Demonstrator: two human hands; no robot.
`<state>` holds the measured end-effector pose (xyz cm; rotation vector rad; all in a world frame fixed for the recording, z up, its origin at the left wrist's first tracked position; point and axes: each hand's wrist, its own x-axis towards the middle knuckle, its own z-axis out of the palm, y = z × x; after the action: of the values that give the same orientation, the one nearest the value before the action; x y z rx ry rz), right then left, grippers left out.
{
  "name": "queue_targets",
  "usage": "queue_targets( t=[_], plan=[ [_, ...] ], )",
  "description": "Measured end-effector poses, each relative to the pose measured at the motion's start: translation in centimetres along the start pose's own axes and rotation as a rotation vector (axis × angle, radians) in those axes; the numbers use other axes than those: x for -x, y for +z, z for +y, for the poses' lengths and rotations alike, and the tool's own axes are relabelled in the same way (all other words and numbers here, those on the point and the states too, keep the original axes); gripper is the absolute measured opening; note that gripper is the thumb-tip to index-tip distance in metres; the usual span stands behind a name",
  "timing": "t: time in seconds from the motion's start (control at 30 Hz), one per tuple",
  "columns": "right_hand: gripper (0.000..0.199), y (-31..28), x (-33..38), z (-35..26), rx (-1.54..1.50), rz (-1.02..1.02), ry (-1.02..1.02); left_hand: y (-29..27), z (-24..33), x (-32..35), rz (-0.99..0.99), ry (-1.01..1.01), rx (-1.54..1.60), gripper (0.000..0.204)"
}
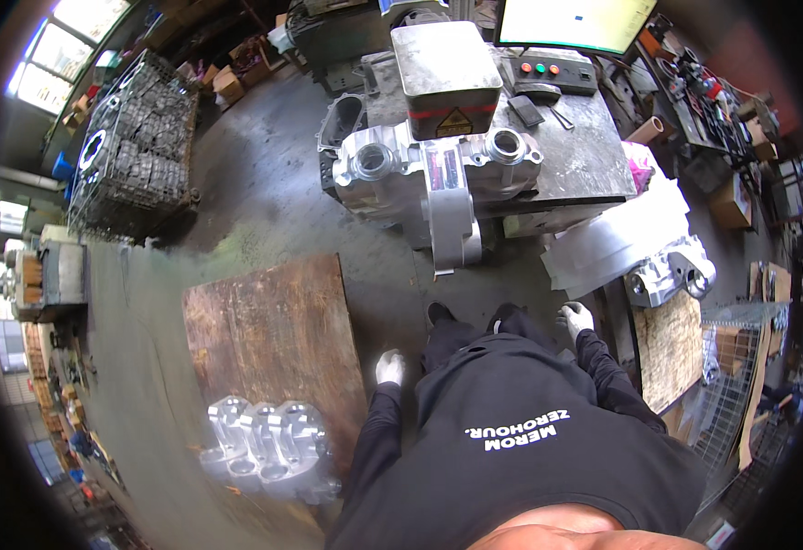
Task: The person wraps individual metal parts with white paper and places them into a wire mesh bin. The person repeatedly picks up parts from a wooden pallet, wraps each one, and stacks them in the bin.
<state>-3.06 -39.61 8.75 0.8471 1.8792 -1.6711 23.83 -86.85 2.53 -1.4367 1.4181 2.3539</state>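
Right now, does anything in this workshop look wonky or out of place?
Yes. The big silver metal casting sticks out past the front edge of the steel workbench, part of it hanging down. Both gloved hands, left hand and right hand, hold nothing.

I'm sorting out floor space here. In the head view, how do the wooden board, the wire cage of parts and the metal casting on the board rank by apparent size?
1. wooden board
2. wire cage, though it sits farther off, near the fisheye rim, so this is unsure
3. metal casting, plainly smallest
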Motion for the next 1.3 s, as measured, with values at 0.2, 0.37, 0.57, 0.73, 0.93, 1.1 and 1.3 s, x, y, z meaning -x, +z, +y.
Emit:
queue_targets(
  t=[0.2,0.37,0.57,0.73,0.93,1.1,1.3],
  plan=[
    [0.025,-0.6,2.1,2.4,0.060,0.042,0.052,-1.1,2.8,-1.9,0.107,-0.036,0.063,0.028],
    [0.024,-0.9,2.3,2.8,0.085,0.064,0.095,-0.2,3.6,-2.5,0.167,-0.028,-0.057,0.023],
    [0.026,0.1,1.3,2.0,0.006,0.093,0.119,0.9,1.7,-2.0,0.039,-0.084,0.052,0.032],
    [0.024,1.2,-0.4,1.2,0.016,0.063,0.087,1.9,1.5,-0.5,0.048,-0.050,0.115,0.031],
    [0.026,1.7,-2.4,0.2,0.090,-0.004,0.002,1.6,1.5,0.3,0.101,-0.024,0.080,0.029],
    [0.030,0.2,-6.1,3.0,0.042,-0.038,0.040,1.5,1.1,-0.3,0.107,0.007,0.064,0.027],
    [0.032,-1.7,-9.8,6.8,0.311,-0.020,-0.139,2.1,0.9,-1.8,0.079,-0.012,0.122,0.026]
  ],
)
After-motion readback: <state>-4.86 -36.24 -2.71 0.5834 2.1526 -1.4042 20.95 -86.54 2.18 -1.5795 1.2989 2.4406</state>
